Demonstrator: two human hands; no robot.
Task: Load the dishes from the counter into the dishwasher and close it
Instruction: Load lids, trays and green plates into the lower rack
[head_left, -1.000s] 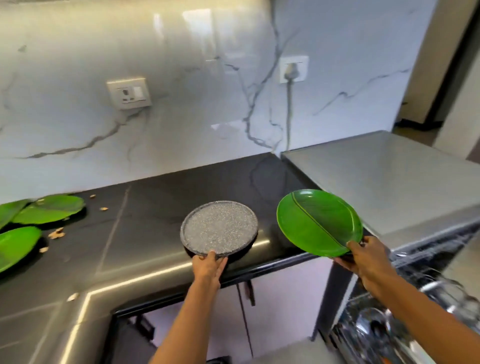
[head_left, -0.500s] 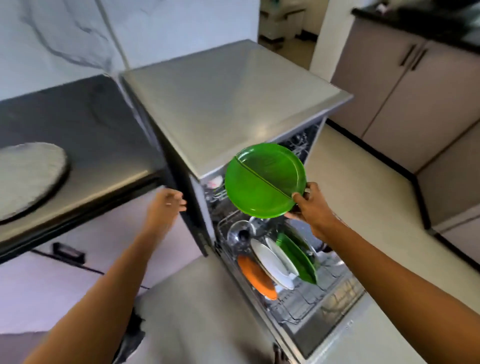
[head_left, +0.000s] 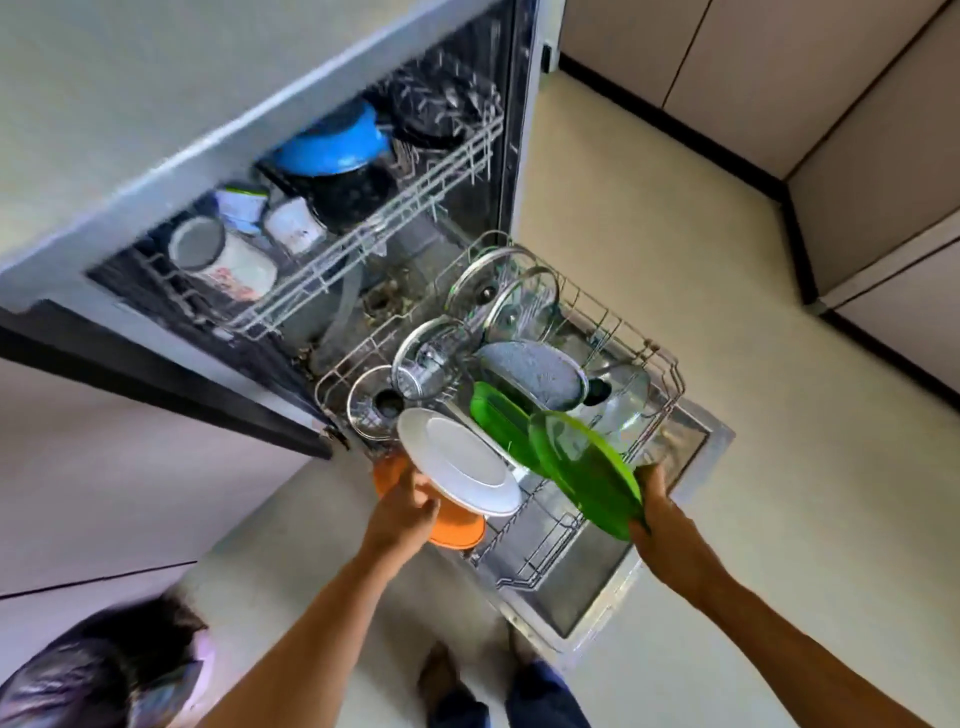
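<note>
Grasping the green plate (head_left: 584, 467) by its rim, the right grip (head_left: 655, 506) should lower it upright between the tines of the rack (head_left: 670, 364) beside the white plate (head_left: 457, 462), which the left grip (head_left: 408, 512) touches, clasped or not I cannot tell.

The orange plate (head_left: 460, 527) is mostly hidden behind the white plate (head_left: 457, 465) and left hand (head_left: 402, 512); the right hand (head_left: 662, 522) hides its fingers behind the green plate (head_left: 587, 470); upper rack (head_left: 363, 247) contents are blurred

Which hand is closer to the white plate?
Left. The left hand is right at the white plate's lower edge; the right hand is farther right, gripping a green plate by its rim.
</note>
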